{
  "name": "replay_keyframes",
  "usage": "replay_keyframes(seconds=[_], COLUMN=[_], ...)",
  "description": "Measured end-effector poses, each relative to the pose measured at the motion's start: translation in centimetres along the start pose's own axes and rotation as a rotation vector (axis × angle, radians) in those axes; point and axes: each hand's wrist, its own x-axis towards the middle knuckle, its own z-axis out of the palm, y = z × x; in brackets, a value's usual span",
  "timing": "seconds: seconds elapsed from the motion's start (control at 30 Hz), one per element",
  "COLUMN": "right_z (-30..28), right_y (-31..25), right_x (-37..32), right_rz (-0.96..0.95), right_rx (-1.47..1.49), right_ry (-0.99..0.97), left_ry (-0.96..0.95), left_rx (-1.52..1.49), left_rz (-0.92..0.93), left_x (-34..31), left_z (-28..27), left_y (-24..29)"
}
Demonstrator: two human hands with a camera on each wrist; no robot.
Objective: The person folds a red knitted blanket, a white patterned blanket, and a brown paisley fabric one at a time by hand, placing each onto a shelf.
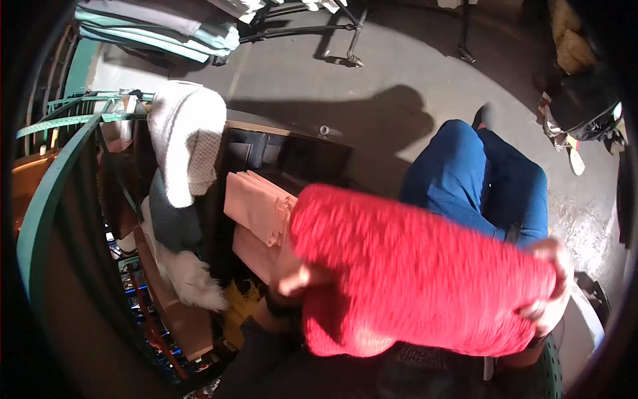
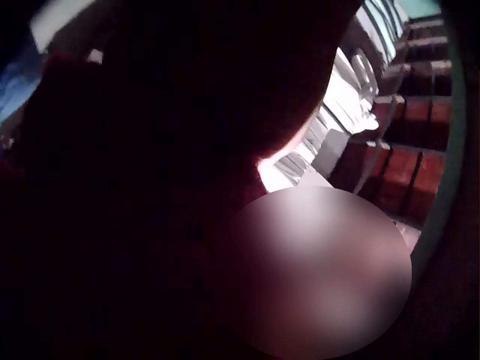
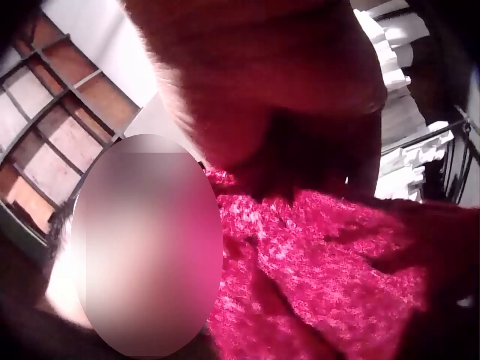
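Red cloth (image 1: 425, 266) is bridging the left hand (image 1: 292, 282) and the right hand (image 1: 555, 276)

Taking the red cloth in the head view as the dial's centre, it is lying bundled in front of the person's dark shirt, its surface looking shaggy. The right hand is gripping its end at 3 o'clock, fingers curling round that end. At 9 o'clock the left hand is touching the other end; its fingers are blurring and partly hiding there, so whether they are clamping or staying apart I cannot tell.

Folded peach cloths (image 1: 256, 207) are stacking up at 10 o'clock, the red cloth partly covering them in this view. Farther out that way, a white knitted piece (image 1: 189, 126) is draping beside a green metal frame (image 1: 50, 193). White fluffy material (image 1: 193, 279) and a yellow fringed piece (image 1: 242, 312) are lying near 9 o'clock. Blue jeans (image 1: 445, 173) are showing at 1 o'clock, and a small ring (image 1: 324, 130) is resting at 11 o'clock. The right wrist view is showing pinkish-red folds at 5 o'clock; the left wrist view is mostly going dark.
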Motion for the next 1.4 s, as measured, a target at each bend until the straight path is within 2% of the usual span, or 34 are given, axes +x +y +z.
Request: replay_keyframes(seconds=[0.1,0.13,0.2,0.23,0.3,0.43,0.5,0.57,0.63,0.67,0.7,0.77,0.87,0.9,0.97,1.07,1.1,1.2,1.3,1.4], right_z=[2.1,2.4,-0.7,-1.8,-2.8,-2.4,-2.1,-2.0,-2.3,-2.3,-1.0,-0.2,-0.9,-2.2,-3.8,-7.3,-8.8,-10.6,-11.4,-11.1], right_y=[-2.2,-1.6,4.6,7.5,11.1,12.7,12.4,12.1,12.0,11.8,10.0,8.7,8.6,10.1,11.1,13.6,14.6,16.0,15.9,15.5], right_x=[4.4,5.4,4.9,4.4,3.4,3.3,3.8,4.3,4.2,3.8,3.9,4.2,5.6,6.2,7.9,8.3,8.0,7.0,7.2,7.3], right_rz=[0.311,0.411,0.484,0.529,0.580,0.544,0.593,0.597,0.565,0.559,0.547,0.487,0.480,0.424,0.514,0.587,0.591,0.575,0.579,0.588], right_rx=[-0.192,-0.124,0.042,0.170,0.260,0.160,0.005,-0.122,-0.218,-0.124,-0.051,0.059,-0.004,-0.075,-0.242,-0.273,-0.244,-0.101,0.019,-0.017], right_ry=[0.124,0.156,0.158,0.153,0.080,-0.006,0.037,0.043,0.022,-0.009,-0.044,-0.181,-0.236,-0.222,-0.065,0.100,0.119,0.166,0.134,0.175], left_ry=[0.099,0.105,0.109,-0.007,-0.041,-0.212,-0.161,-0.061,-0.091,-0.001,0.112,0.239,0.363,0.386,0.401,0.384,0.477,0.675,0.775,1.028], left_rx=[0.103,0.107,0.076,-0.065,-0.105,0.135,0.259,0.397,0.425,0.328,0.330,0.299,0.323,0.352,0.441,0.566,0.607,0.557,0.870,1.183], left_rz=[-0.008,-0.030,-0.072,-0.080,-0.036,0.063,0.097,0.037,0.166,0.086,0.094,0.144,0.273,0.315,0.400,0.488,0.519,0.680,0.699,0.704], left_x=[3.4,4.9,7.7,9.1,10.9,10.7,9.8,8.4,7.5,5.5,3.4,-0.7,-7.5,-9.9,-15.2,-21.1,-21.0,-23.5,-25.8,-28.5], left_z=[1.5,1.6,1.2,-1.0,-2.6,-2.4,-1.7,-1.1,-1.3,-0.7,-1.3,-2.5,-4.7,-5.4,-6.7,-7.0,-4.9,-6.4,-9.0,-13.4], left_y=[-0.4,-1.0,-2.7,-4.7,-7.1,-6.8,-6.7,-5.6,-4.8,-3.6,-2.7,-1.0,2.5,3.9,6.9,10.0,10.5,11.2,12.5,12.0])
